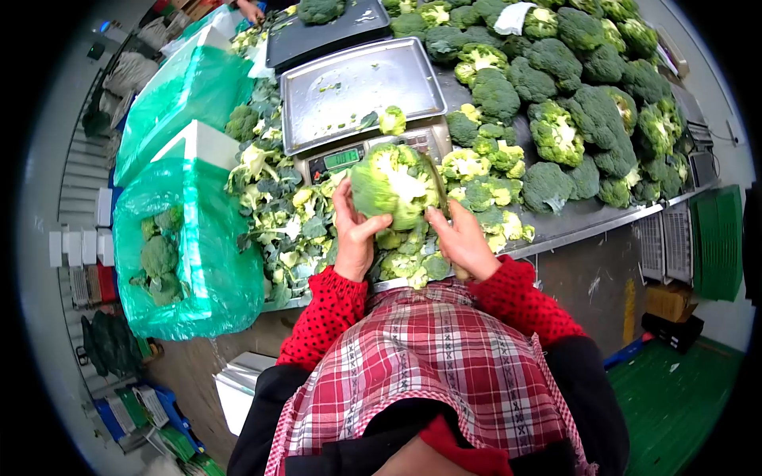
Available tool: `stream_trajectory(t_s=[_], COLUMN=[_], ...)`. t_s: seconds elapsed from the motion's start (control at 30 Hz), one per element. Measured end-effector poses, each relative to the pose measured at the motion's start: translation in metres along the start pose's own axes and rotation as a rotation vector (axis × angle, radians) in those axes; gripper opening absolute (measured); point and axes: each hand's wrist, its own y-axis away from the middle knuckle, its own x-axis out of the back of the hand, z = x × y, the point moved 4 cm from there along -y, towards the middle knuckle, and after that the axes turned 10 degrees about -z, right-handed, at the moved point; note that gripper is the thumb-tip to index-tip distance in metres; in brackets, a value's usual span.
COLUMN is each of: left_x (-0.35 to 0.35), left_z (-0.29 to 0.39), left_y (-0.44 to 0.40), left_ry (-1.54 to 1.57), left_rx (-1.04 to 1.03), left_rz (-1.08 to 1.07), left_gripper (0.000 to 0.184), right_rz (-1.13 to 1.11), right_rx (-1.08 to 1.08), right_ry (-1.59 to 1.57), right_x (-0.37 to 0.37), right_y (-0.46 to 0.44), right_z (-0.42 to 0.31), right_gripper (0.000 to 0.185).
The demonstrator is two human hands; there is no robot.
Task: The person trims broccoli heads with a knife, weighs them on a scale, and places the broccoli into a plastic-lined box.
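Right at the centre of the frame, a broccoli head [389, 186] is held stem side up above loose trimmings [399, 264], just before the scale [357, 83]. The left hand [355, 236] cups its left side, fingers curled round it, thumb on the near edge; the right hand [467, 243] seems closed on the handle of what looks like a knife [440, 184], blade along the head's right side. From where I stand, a slip off the stem could send that edge toward the left thumb, and a slack left grip could let the head roll. Broccoli crowns [575, 115] crowd the upper right, a green plastic liner [226, 274] wraps a box at left, and another person's hand [251, 11] shows top left.
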Motion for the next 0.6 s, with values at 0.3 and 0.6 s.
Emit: stream_trajectory(t_s=[0.3, 0.6], left_x=[0.000, 0.006], left_z=[0.009, -0.019], left_y=[-0.018, -0.013], left_ry=[-0.364, -0.351], left_rx=[0.090, -0.001], left_rz=[0.217, 0.225], left_gripper=[0.056, 0.048], right_rz=[0.087, 0.095], right_rx=[0.155, 0.125], right_ry=[0.472, 0.421], right_x=[0.011, -0.006], right_y=[0.030, 0.033], right_z=[0.019, 0.023], right_gripper=[0.030, 0.027])
